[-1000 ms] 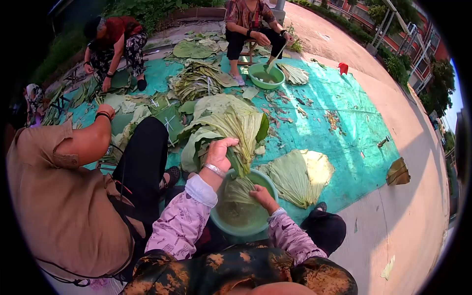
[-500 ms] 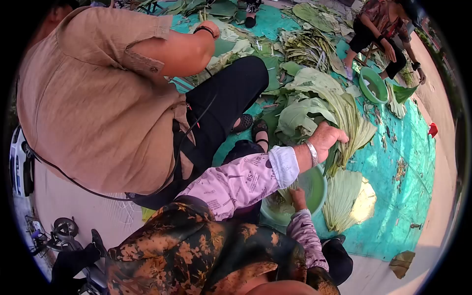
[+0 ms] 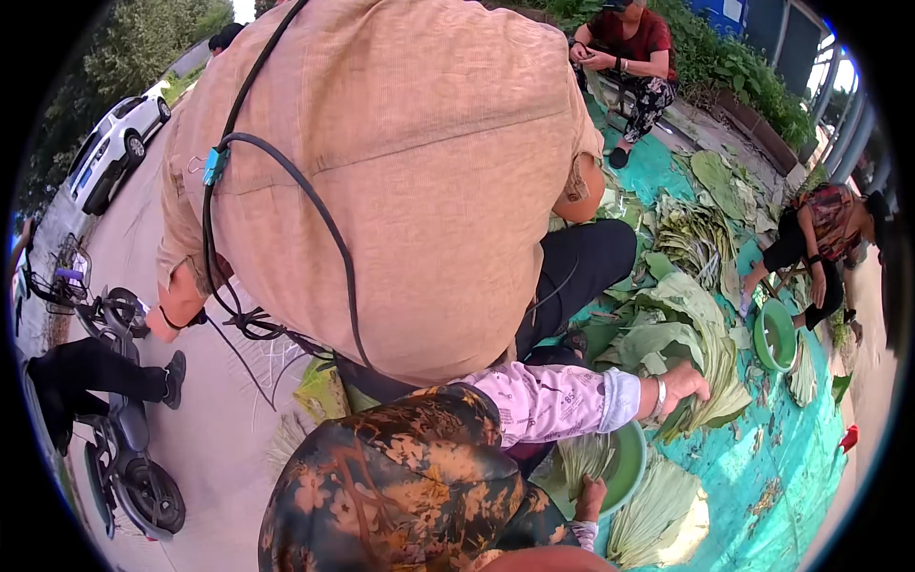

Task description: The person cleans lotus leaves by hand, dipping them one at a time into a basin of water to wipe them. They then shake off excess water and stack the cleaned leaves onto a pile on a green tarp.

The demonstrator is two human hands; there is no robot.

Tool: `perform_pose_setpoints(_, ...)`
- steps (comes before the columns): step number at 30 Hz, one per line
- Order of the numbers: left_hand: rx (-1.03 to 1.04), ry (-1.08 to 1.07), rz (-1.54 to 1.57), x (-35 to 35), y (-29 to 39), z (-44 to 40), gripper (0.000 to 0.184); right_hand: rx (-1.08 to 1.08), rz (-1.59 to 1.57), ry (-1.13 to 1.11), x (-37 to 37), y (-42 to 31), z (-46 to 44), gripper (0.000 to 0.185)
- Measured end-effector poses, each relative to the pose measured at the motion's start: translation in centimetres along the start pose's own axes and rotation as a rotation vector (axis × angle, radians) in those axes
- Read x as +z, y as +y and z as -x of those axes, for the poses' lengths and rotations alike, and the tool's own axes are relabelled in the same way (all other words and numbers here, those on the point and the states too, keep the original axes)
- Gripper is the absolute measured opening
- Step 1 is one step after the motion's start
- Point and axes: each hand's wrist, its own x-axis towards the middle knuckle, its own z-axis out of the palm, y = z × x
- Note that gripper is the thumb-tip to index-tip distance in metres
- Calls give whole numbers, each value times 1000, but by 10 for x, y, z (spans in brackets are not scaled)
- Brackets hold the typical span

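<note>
From where I'm standing, the person's left hand (image 3: pixel 684 384) is reaching out over the tarp (image 3: pixel 748 534) and gripping the near edge of a thick bundle of leaves (image 3: pixel 710 348), its fingers bent down over the folded stalk ends and a silver bangle showing at the wrist. The bundle is spreading, broad and crumpled, just beyond the green basin (image 3: pixel 633 469). Lower down, the right hand (image 3: pixel 589 498) is holding a pale leaf (image 3: pixel 583 456) by its gathered end, the fingers curled closed around it, while the leaf is fanning out inside the basin; the forearm is mostly hiding behind the wearer's flowered shoulder, so I can't see the far side of that grip. Just beside the basin, a flat fan of leaves (image 3: pixel 656 515) is lying on the tarp, and a layered leaf stack (image 3: pixel 694 236) is sitting farther off. A co-worker in a tan shirt (image 3: pixel 410 191) is sitting close by, back turned, with a black cable (image 3: pixel 329 229) hanging down the shirt. Another person in dark red (image 3: pixel 637 48) is sitting at the tarp's far end, and a third in a patterned top (image 3: pixel 831 224) is bending near a second basin (image 3: pixel 765 336).
</note>
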Motion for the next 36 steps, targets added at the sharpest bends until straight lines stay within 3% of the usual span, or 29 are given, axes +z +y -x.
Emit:
perform_pose_setpoints(5, 22, 41, -56, -10, -4, -3, 13, 8, -113, -17, -23, -21, 28, 12)
perform_pose_setpoints(8, -9, -25, -100, -18, -4, 5, 23, -22, 281, 57, -25, -58, 54, 14)
perform_pose_setpoints(11, 68, -49, -167, -18, -4, 13, 14, -51, 265, 16, -26, -67, 64, 15)
perform_pose_setpoints(15, 138, -80, -143, -9, 16, 39, 11, -379, 492, -167, -49, -55, 59, 14)
perform_pose_setpoints(17, 122, -109, -115, -11, 33, 48, 12, -944, 1182, -83, -63, -51, 58, 14)
perform_pose_setpoints(19, 80, -146, -60, -11, 55, 68, 15, -642, 485, 24, -51, -51, 78, 18)
perform_pose_setpoints(20, -6, -112, -26, -9, 73, 84, 16, -633, 546, 26, -46, -56, 77, 18)
perform_pose_setpoints(22, 142, -117, -119, -23, 76, 70, 15, -674, 696, 13, -45, -68, 79, 18)
perform_pose_setpoints(25, 133, -104, -38, -17, 84, 69, 15, -738, 856, -19, -51, -77, 77, 18)
perform_pose_setpoints(29, 273, -89, -157, -26, 81, 58, 17, -784, 1000, -61, -58, -86, 82, 19)
perform_pose_setpoints(33, 109, -63, -107, -28, 88, 59, 19, -798, 1061, -90, -70, -88, 80, 20)
perform_pose_setpoints(36, 123, 51, -235, -46, 104, 59, 21, -823, 1105, -105, -69, -92, 85, 20)
